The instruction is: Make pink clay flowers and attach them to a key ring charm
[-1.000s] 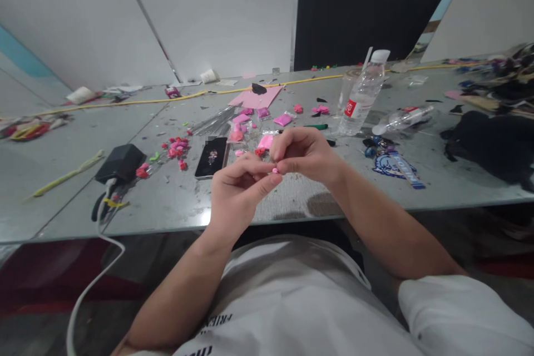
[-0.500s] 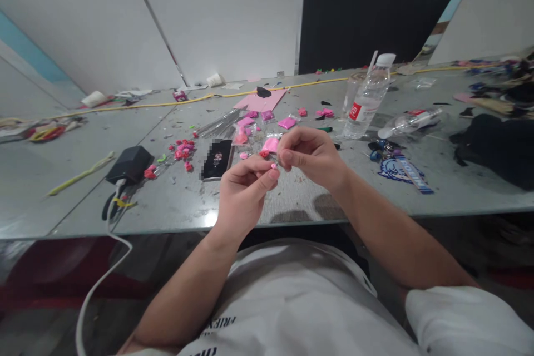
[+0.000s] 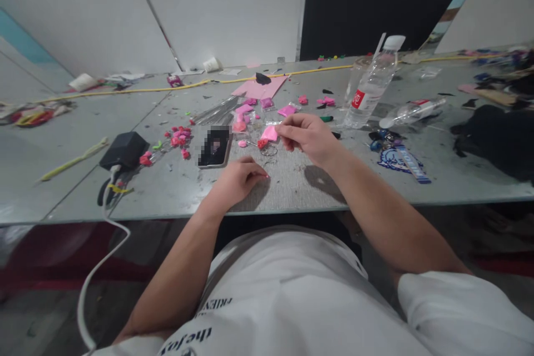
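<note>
My left hand rests low over the front of the grey table, fingers closed, with a tiny pink bit at the fingertips. Higher and to the right, my right hand is closed in a pinch beside a pink clay packet; what its fingertips hold, if anything, is too small to make out. Between the hands and a little beyond them lie a red clay piece on a thin wire and a round pink lump. A phone lies just beyond my left hand.
Red and pink clay flowers and a black power adapter lie at the left. A water bottle stands at the right, near a lying bottle and a blue keychain. A pink sheet lies farther back.
My hands have moved apart. My left hand has gone down to the table with the pink bit; my right hand has shifted slightly up in view, above the table near the packet.
</note>
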`<state>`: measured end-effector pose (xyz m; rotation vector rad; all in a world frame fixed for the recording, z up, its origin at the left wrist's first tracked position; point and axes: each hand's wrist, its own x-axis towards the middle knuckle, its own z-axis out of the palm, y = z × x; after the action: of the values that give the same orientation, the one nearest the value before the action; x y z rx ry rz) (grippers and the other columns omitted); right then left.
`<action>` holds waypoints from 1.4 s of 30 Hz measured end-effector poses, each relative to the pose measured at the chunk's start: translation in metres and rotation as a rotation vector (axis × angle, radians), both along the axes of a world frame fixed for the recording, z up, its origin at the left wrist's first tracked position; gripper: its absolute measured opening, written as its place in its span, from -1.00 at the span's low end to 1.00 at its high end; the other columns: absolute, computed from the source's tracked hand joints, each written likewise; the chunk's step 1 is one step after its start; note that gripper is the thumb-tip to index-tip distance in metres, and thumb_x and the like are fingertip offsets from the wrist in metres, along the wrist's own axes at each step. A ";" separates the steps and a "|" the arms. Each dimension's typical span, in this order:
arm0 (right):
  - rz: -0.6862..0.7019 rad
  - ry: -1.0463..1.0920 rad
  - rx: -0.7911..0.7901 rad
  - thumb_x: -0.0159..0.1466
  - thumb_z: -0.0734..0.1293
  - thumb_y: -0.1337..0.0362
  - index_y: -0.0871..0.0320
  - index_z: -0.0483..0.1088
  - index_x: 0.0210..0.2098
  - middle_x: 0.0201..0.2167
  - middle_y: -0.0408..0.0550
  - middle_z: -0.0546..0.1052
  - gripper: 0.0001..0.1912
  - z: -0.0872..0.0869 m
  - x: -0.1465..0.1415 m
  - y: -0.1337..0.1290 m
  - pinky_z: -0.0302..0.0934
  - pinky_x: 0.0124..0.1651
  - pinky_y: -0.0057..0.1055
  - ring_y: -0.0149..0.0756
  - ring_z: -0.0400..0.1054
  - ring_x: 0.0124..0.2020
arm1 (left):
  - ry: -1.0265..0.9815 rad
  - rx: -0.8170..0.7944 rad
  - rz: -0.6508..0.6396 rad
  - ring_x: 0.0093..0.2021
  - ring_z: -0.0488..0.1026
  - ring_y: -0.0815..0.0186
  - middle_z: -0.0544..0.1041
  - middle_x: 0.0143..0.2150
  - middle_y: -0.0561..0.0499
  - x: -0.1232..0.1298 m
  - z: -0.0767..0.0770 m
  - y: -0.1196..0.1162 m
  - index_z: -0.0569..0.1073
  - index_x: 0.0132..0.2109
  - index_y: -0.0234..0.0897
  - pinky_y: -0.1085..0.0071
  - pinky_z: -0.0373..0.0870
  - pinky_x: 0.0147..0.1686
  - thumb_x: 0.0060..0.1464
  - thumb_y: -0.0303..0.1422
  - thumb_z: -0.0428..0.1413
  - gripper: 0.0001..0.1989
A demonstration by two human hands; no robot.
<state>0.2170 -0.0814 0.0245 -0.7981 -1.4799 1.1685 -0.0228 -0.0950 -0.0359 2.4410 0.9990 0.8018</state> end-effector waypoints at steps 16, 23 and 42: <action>-0.001 -0.056 -0.021 0.29 0.57 0.10 0.12 0.44 -0.48 -0.62 -0.21 0.47 -0.64 -0.002 0.000 0.000 0.15 -0.53 -0.50 -0.48 0.27 -0.57 | -0.026 -0.083 0.073 -0.37 0.44 0.30 0.58 -0.37 -0.01 0.002 0.001 0.003 0.61 -0.34 -0.25 0.38 0.31 -0.35 0.18 -0.28 0.32 -0.84; 0.002 -0.062 -0.025 0.34 0.55 0.17 0.13 0.44 -0.47 -0.60 -0.19 0.47 -0.66 -0.005 0.000 0.004 0.19 -0.50 -0.46 -0.47 0.29 -0.57 | 0.046 -0.044 0.072 -0.31 0.53 0.21 0.66 -0.30 -0.06 -0.011 0.011 0.008 0.68 -0.23 -0.22 0.32 0.40 -0.27 0.21 -0.29 0.26 -0.87; -0.222 -0.238 0.061 0.33 0.52 0.05 0.11 0.43 -0.48 -0.60 -0.17 0.47 -0.62 -0.021 -0.006 0.017 0.24 -0.45 -0.40 -0.42 0.31 -0.57 | -0.088 -0.088 0.301 -0.26 0.56 0.20 0.69 -0.26 -0.13 -0.020 0.036 0.097 0.63 -0.22 -0.26 0.28 0.45 -0.19 0.07 -0.21 0.40 -0.77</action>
<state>0.2105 -0.0642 0.0030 -1.0589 -1.5651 0.8813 -0.0431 0.0022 0.0002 2.1899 1.3565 0.9306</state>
